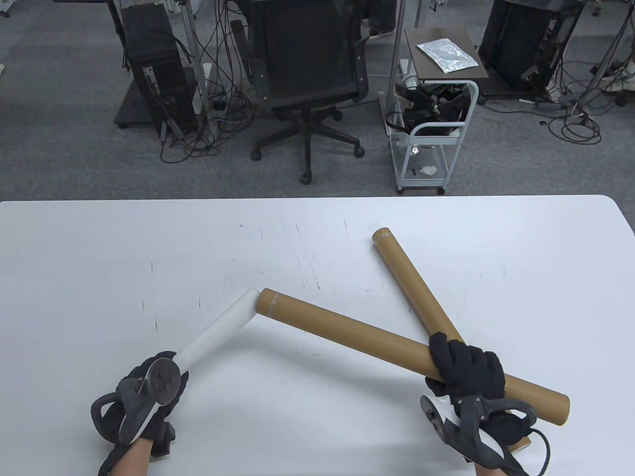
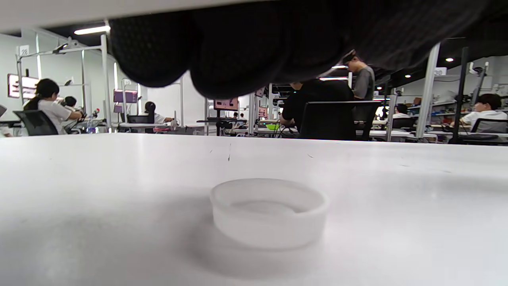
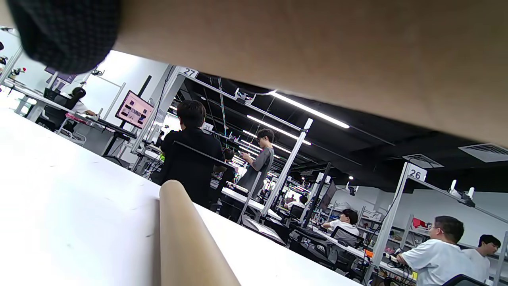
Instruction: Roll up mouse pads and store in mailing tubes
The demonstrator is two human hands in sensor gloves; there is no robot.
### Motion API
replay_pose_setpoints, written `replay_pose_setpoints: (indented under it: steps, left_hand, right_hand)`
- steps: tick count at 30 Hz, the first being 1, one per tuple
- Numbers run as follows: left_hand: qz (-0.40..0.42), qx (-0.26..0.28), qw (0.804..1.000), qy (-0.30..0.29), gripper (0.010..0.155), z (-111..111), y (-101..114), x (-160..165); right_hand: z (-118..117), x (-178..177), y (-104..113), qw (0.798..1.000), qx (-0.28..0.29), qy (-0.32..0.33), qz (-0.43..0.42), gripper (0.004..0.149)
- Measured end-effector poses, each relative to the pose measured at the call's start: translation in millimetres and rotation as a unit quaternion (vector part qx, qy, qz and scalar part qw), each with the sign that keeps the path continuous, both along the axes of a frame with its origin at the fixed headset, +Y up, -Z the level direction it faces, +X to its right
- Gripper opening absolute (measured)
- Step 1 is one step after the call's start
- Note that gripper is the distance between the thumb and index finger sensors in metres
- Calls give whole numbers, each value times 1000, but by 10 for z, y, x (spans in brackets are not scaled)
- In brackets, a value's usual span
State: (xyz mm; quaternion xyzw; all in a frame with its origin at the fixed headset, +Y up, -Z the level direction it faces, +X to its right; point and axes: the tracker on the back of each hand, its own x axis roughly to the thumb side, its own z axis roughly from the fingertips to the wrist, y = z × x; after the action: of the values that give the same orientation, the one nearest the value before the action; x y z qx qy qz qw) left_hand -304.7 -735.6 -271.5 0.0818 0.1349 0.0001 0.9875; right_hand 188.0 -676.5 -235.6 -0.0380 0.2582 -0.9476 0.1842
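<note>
A white rolled mouse pad (image 1: pixel 218 329) slants up from my left hand (image 1: pixel 149 396), which grips its near end. Its far tip meets the open mouth of a brown mailing tube (image 1: pixel 347 332). My right hand (image 1: pixel 466 372) is wrapped round this tube toward its near end and holds it above the table; the right wrist view shows the same tube (image 3: pixel 317 51) across the top. A second brown tube (image 1: pixel 412 282) lies on the table, passing beneath the held one, and appears again as the second tube (image 3: pixel 186 242). A translucent round cap (image 2: pixel 270 212) sits on the table below my left fingers (image 2: pixel 238 47).
The white table (image 1: pixel 99 272) stretches wide to the left and back. Beyond its far edge stand a black office chair (image 1: pixel 307 74) and a small wheeled cart (image 1: pixel 436 114). Several people sit at distant desks in both wrist views.
</note>
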Motion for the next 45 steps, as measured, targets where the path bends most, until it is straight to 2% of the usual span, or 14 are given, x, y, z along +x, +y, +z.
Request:
replay_pose_setpoints:
  steps: [5, 10, 15, 18, 22, 24, 25, 27, 29, 31, 36, 38, 41, 45]
  left_hand:
    - [10, -32, 999, -42, 47, -18, -97, -75]
    - [-77, -15, 991, -107, 46, 18, -97, 43]
    - [-69, 37, 978, -196, 48, 128, 82, 482]
    - [-110, 61, 965, -231, 52, 238, 157, 706]
    - [-73, 27, 965, -252, 67, 232, 154, 765]
    - [-16, -14, 961, -276, 80, 199, 143, 765]
    - [21, -30, 959, -281, 80, 182, 138, 772]
    - [53, -18, 961, -272, 70, 188, 154, 782]
    - [24, 32, 965, -258, 64, 226, 200, 780]
    - [40, 39, 961, -270, 63, 261, 241, 805]
    - [56, 59, 967, -242, 66, 238, 184, 654]
    - [49, 79, 974, -206, 73, 222, 174, 560]
    - [31, 78, 990, -117, 107, 159, 164, 307]
    - [167, 65, 980, -87, 118, 114, 136, 131]
  right_hand:
    - [-49, 120, -12, 1000, -7, -27, -12, 77]
    - [-156, 237, -102, 997, -33, -64, -18, 77]
    - [-90, 57, -146, 998, -61, 9, 8, 76]
    - [2, -97, -125, 997, -38, 54, 31, 76]
    - [-26, -37, -112, 998, -40, 42, 39, 77]
    - [-43, 29, -123, 997, -47, 25, 48, 78]
    - [-47, 55, -121, 997, -45, 18, 52, 78]
    - [-47, 60, -126, 998, -48, 19, 46, 78]
    - [-52, 48, -117, 998, -47, 20, 29, 76]
    - [-29, 3, -91, 998, -43, 49, -3, 74]
    - [133, -71, -14, 996, 6, 88, 11, 72]
    - [174, -120, 2, 994, 17, 102, 20, 73]
    - [200, -150, 1, 993, 27, 116, 19, 73]
    - [183, -213, 4, 992, 32, 125, 0, 73]
